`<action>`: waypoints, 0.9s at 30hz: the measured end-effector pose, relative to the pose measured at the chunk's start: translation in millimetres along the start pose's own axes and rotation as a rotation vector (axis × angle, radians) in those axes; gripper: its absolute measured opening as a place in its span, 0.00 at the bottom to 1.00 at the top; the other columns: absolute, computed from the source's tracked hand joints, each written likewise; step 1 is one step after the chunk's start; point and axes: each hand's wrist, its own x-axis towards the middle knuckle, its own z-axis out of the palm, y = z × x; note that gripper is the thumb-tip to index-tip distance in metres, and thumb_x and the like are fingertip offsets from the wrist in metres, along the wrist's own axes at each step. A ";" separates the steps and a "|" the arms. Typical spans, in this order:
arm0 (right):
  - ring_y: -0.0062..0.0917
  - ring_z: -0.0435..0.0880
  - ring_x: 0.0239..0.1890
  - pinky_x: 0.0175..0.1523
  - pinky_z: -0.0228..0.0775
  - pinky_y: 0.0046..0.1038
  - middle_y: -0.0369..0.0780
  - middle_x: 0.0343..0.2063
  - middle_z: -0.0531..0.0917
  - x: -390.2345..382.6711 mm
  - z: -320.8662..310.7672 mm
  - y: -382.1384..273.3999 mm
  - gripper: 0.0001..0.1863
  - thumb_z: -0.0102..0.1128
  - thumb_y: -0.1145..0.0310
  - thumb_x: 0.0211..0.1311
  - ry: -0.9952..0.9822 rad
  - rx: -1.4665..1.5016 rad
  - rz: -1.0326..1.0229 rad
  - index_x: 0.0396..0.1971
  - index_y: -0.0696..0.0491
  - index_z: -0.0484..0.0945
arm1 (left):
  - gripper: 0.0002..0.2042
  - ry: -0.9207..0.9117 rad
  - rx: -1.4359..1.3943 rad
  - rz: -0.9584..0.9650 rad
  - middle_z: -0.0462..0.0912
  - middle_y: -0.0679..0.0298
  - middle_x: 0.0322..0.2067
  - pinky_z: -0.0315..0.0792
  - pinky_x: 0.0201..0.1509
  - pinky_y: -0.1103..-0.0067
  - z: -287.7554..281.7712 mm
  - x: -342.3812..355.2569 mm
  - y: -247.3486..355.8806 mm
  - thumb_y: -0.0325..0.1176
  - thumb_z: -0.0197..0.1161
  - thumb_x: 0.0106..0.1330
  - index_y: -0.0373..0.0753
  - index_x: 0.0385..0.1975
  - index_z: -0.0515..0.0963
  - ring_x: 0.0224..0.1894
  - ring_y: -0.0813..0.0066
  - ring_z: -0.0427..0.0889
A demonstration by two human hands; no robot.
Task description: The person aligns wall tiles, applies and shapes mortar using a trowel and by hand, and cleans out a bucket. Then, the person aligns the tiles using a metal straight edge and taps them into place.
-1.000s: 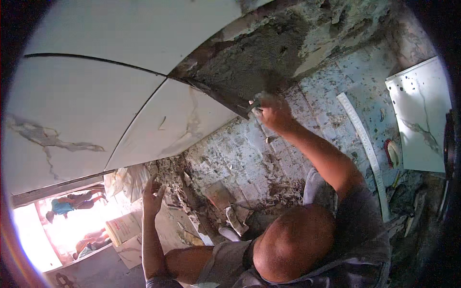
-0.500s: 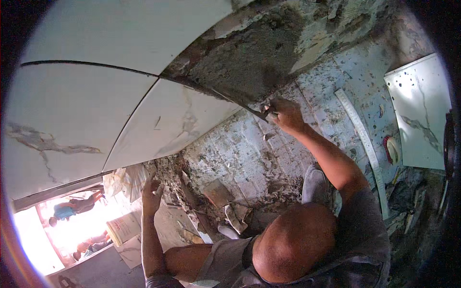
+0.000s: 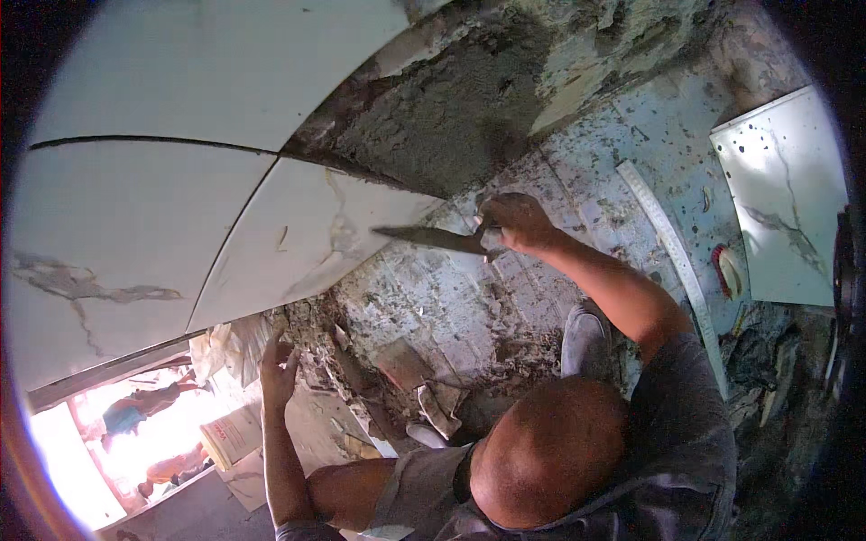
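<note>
Right hand [image 3: 519,223] grips a steel pointed trowel [image 3: 431,238], blade just past its knuckles at the grey mortar bed [image 3: 433,135]. Left hand [image 3: 276,371] lies open against the white marble-look tile [image 3: 298,234] edge. Best keep blade flat, spread evenly.

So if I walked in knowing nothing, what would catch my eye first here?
Probably the big white marble-veined tiles filling the upper left, next to a rough patch of grey mortar. At the centre, the right hand holds a trowel pointing at the tile edge, while the left hand rests by the rubble at lower left.
</note>
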 end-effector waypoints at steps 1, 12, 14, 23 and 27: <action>0.35 0.79 0.33 0.34 0.71 0.36 0.39 0.26 0.78 -7.4 -2.6 -3.1 0.10 0.60 0.66 0.46 -0.005 0.016 -0.027 0.31 0.50 0.75 | 0.25 0.009 0.025 0.010 0.78 0.59 0.30 0.73 0.38 0.78 0.3 0.7 -0.4 0.26 0.62 0.56 0.39 0.56 0.66 0.32 0.74 0.78; 0.34 0.79 0.27 0.29 0.71 0.35 0.40 0.29 0.78 -2.9 0.2 3.8 0.12 0.63 0.64 0.46 0.089 -0.137 0.147 0.33 0.47 0.75 | 0.24 0.032 0.164 -0.008 0.78 0.60 0.31 0.73 0.39 0.77 -6.7 -6.3 5.0 0.27 0.61 0.57 0.37 0.55 0.66 0.33 0.73 0.78; 0.34 0.79 0.28 0.29 0.71 0.35 0.41 0.29 0.78 -0.4 1.9 0.6 0.11 0.62 0.63 0.47 0.101 -0.136 0.146 0.32 0.47 0.75 | 0.24 0.042 0.081 -0.041 0.78 0.60 0.32 0.73 0.40 0.77 -9.0 -9.8 2.2 0.27 0.61 0.57 0.37 0.55 0.66 0.34 0.73 0.78; 0.37 0.79 0.28 0.31 0.71 0.38 0.43 0.27 0.78 -7.2 -3.2 -9.9 0.11 0.61 0.60 0.49 0.001 -0.086 0.223 0.29 0.51 0.75 | 0.24 0.047 0.046 -0.070 0.78 0.59 0.33 0.73 0.41 0.77 -9.2 -14.1 4.1 0.26 0.60 0.58 0.38 0.56 0.65 0.35 0.73 0.78; 0.39 0.78 0.27 0.31 0.71 0.38 0.44 0.27 0.78 -36.7 -30.6 -23.3 0.12 0.60 0.60 0.51 -0.056 -0.045 0.326 0.28 0.53 0.75 | 0.25 0.039 0.074 -0.061 0.78 0.59 0.34 0.73 0.41 0.77 -10.5 -12.6 4.4 0.26 0.60 0.57 0.38 0.56 0.65 0.35 0.73 0.78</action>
